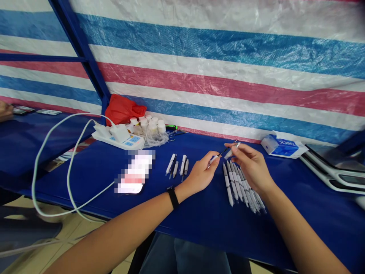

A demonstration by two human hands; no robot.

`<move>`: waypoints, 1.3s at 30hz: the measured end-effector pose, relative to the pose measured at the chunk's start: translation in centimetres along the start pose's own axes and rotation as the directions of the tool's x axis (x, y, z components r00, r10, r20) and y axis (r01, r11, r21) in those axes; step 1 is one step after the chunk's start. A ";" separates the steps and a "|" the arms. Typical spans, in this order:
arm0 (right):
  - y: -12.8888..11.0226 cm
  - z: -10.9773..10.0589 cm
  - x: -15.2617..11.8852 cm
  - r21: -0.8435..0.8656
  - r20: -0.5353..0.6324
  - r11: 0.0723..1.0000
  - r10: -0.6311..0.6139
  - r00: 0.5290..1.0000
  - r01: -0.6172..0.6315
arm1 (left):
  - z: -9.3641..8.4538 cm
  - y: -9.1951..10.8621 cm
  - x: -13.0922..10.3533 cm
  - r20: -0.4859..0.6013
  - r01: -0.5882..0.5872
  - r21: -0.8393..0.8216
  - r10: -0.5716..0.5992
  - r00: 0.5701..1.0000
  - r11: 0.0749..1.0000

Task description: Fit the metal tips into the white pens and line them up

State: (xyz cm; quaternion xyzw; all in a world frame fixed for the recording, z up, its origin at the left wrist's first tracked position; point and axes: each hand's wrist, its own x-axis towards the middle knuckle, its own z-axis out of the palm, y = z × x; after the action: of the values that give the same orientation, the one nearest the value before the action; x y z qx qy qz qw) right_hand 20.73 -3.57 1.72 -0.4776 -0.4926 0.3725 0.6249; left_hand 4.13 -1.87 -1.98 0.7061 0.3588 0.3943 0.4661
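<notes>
- left hand (pixel 201 173), centre of the frame, fingers pinched together on a white pen part (pixel 213 160) with a thin dark refill (pixel 224 152) sticking out.
- right hand (pixel 251 163) just right of it, fingertips clamped on a white pen barrel (pixel 232 151).
- row of white pens (pixel 242 186) lies under the right hand on the blue table (pixel 199 213).
- small group of pens (pixel 178 165) left of centre.
- power strip (pixel 118 139) at mid left.

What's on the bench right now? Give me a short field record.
left hand: pinches a thin pen part
right hand: pinches a white pen barrel
finished row: white pens side by side under the right hand
loose pens: few, left of the left hand
power strip: back left, charger plugged in
surface: blue table
</notes>
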 end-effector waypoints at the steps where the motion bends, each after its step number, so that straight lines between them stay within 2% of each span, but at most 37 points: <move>1: 0.2 0.3 -0.2 -0.077 0.042 0.997 -0.009 0.999 0.012 | 0.0 0.0 0.0 0.002 -0.001 0.008 0.001 1.000 1.000; 3: 0.4 0.6 -0.3 -0.162 0.050 0.986 -0.034 0.998 0.042 | 0.0 0.1 -0.1 0.004 0.005 0.024 -0.006 1.000 1.000; 6: 0.7 -0.1 0.2 -0.136 -0.108 0.987 -0.098 0.989 0.083 | -0.1 0.2 -0.2 0.026 0.016 0.076 -0.018 0.999 0.997; 9: 0.5 -1.2 0.9 -0.080 -0.288 0.991 -0.122 0.950 0.103 | -0.2 0.1 -0.2 0.042 -0.068 0.206 0.061 0.997 0.976; 12: 0.4 -1.8 1.2 -0.123 -0.326 0.987 -0.136 0.935 0.101 | -0.4 -0.1 -0.1 0.052 -0.159 0.382 0.150 0.987 0.911; 14: 0.6 -1.7 1.0 -0.221 -0.249 0.971 -0.150 0.957 0.095 | -0.6 -0.1 -0.1 0.069 -0.170 0.493 0.156 0.985 0.853; 17: 1.1 -1.2 0.6 -0.421 -0.047 0.900 -0.142 0.989 0.109 | -0.8 0.0 -0.2 0.088 -0.156 0.637 0.129 0.988 0.755; 21: 1.7 -0.4 0.1 -0.642 0.132 0.740 -0.154 0.979 0.203 | -0.9 0.0 -0.4 0.142 -0.172 0.792 0.098 0.985 0.585; 25: 2.0 -0.2 -0.1 -0.702 0.228 0.664 -0.133 0.965 0.257 | -0.7 -0.2 -0.5 0.138 -0.167 0.866 0.094 0.986 0.472; 29: 2.3 -0.1 -0.2 -0.715 0.272 0.639 -0.121 0.955 0.285 | -0.5 -0.3 -0.5 0.102 -0.150 0.888 0.132 0.986 0.435; 39: 2.4 0.2 -0.3 -0.732 0.300 0.614 -0.100 0.949 0.296 | -1.0 -0.2 -0.5 0.007 -0.048 0.900 0.094 0.996 0.433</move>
State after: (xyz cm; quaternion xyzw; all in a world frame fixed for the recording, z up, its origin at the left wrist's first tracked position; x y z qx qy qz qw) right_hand 20.44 -3.14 -0.69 -0.5935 -0.7222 0.1078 0.3383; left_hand 2.99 -1.83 -1.96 0.8513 0.4935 0.1782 -0.0049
